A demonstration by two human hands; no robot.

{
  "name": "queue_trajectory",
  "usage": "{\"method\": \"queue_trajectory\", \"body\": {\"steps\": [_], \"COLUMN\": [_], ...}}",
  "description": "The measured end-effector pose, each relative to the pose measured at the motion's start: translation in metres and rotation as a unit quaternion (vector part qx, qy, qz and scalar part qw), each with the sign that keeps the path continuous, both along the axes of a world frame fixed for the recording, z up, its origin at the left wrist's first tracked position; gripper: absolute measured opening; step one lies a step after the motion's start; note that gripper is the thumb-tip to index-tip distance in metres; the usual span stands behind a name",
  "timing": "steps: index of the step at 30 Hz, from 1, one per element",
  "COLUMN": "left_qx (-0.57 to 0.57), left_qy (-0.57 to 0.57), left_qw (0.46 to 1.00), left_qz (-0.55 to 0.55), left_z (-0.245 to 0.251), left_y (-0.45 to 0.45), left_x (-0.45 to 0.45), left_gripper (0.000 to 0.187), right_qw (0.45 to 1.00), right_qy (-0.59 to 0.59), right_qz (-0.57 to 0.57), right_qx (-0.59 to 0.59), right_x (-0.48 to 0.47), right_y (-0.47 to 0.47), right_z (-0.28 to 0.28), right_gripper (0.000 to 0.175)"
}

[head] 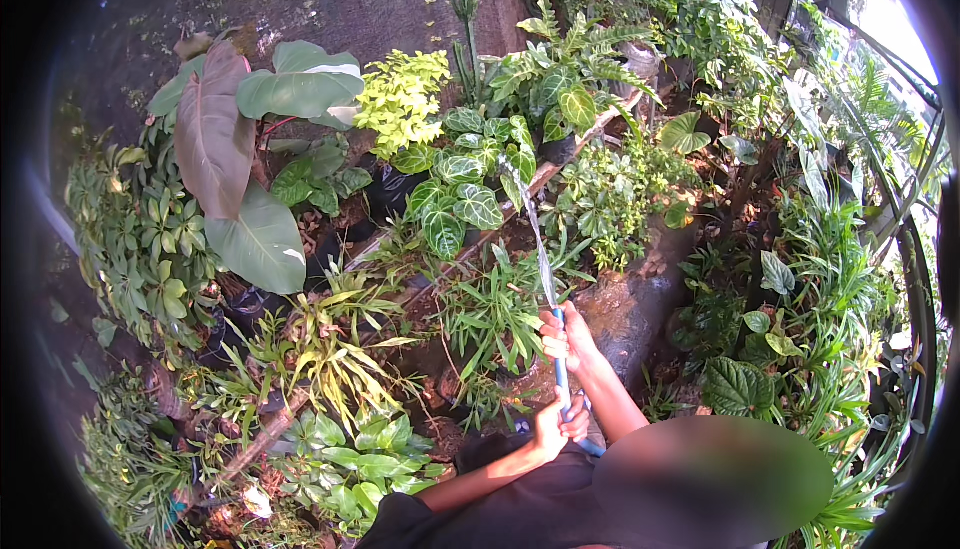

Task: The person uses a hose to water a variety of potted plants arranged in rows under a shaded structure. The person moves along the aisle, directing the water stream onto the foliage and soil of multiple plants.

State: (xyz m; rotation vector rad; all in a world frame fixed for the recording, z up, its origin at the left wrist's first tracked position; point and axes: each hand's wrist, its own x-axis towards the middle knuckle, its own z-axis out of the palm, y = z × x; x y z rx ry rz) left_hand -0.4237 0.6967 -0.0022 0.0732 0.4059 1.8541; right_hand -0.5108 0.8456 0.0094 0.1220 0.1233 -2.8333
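Note:
A blue garden hose [561,376] is held in both of my hands, with its open end pointing up and away from me. My right hand [576,335] wraps around it close to the outlet. Lower down, nearer my body, my left hand [553,429] grips the same hose. A clear jet of water [544,264] leaves the end and reaches a potted plant with dark green, pale-veined leaves [459,170]. Below that plant, narrow-leaved greenery [487,309] grows left of the jet. Part of the hose behind my left hand is hidden by my body.
A wet, dark path [622,309] runs between the plant beds. A wooden pole [547,170] crosses before the potted plants. Large philodendron-like leaves [217,128] and a yellow-green bush [401,102] stand left, a columnar cactus [466,31] behind. Dense strap-leaved plants [825,309] line the right.

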Motion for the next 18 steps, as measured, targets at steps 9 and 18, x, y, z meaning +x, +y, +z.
{"method": "queue_trajectory", "body": {"steps": [9, 18], "left_qx": [0.014, -0.012], "left_qy": [0.009, 0.025], "left_qw": [0.999, 0.999], "left_qz": [-0.029, -0.031], "left_z": [-0.006, 0.002], "left_y": [0.000, 0.004], "left_x": [0.005, 0.011], "left_gripper": [0.050, 0.053], "right_qw": [0.993, 0.983], "right_qy": [-0.013, -0.019], "right_qz": [-0.079, -0.116], "right_qx": [0.089, 0.143], "right_x": [0.020, 0.034], "right_y": [0.004, 0.008], "right_z": [0.011, 0.012], "right_gripper": [0.049, 0.055]}}
